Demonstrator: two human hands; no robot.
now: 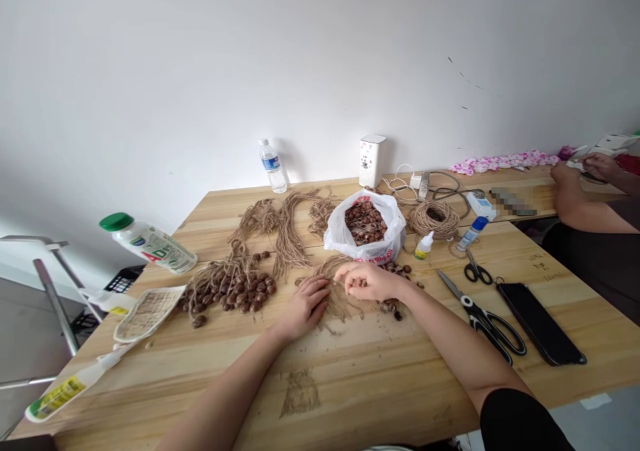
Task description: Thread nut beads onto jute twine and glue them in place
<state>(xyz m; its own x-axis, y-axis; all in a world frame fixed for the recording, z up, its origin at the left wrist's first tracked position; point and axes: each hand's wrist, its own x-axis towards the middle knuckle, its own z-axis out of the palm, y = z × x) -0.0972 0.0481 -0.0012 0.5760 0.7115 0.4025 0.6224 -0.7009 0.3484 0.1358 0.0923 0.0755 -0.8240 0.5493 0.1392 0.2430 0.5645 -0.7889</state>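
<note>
My left hand (304, 306) lies on the wooden table (380, 378) with its fingers stretched over a loose tuft of jute twine strands (340, 301). Just to its right, my right hand (367, 280) is curled, its fingertips pinched on twine strands from that tuft. A pile of brown nut shells tied on twine (233, 288) lies left of my left hand. Behind my right hand stands a white plastic bag of nut shells (366, 228). A few loose shells (393, 308) lie under my right wrist.
Large scissors (483, 318), small scissors (477, 271) and a black phone (540, 321) lie at right. Glue bottles (424, 246), a twine coil (435, 219), water bottle (273, 166), white box (371, 161) stand behind. Another person's arms (585, 191) work at far right. A green-capped bottle (150, 241) lies left.
</note>
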